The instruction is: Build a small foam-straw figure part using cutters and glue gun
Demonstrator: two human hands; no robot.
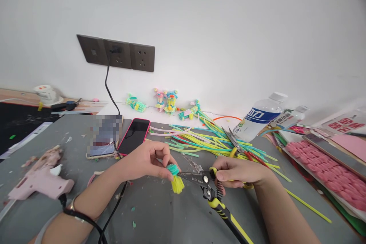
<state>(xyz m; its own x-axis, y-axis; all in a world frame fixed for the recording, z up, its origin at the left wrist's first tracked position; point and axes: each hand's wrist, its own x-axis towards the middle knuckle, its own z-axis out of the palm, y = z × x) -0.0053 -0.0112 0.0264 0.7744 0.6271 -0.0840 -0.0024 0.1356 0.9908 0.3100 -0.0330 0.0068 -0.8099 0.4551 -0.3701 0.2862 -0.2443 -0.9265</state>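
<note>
Between the thumb and fingers of my left hand (pixel 157 162) is a small bundle of fuzzy pipe cleaner (pixel 177 183), green on top with yellow strands below. My right hand (pixel 236 171) grips the upper yellow handle of black-and-yellow pliers (pixel 205 180). Their jaws are spread and point left, the lower one reaching the bundle; whether it touches cannot be made out. The other handle slants down to the right, a coil spring between the two. Behind my hands lies a pile of yellow, green and pink pipe cleaners (pixel 197 135), with scissors (pixel 235 143) resting on it.
A pink glue gun (pixel 40 181) lies left, its black cable crossing my left forearm. Two phones (pixel 134 137) lie behind my left hand. Small pipe-cleaner figures (pixel 170 103) line the wall. A bottle (pixel 257 118) leans at the right, near a pink braided piece (pixel 328 167).
</note>
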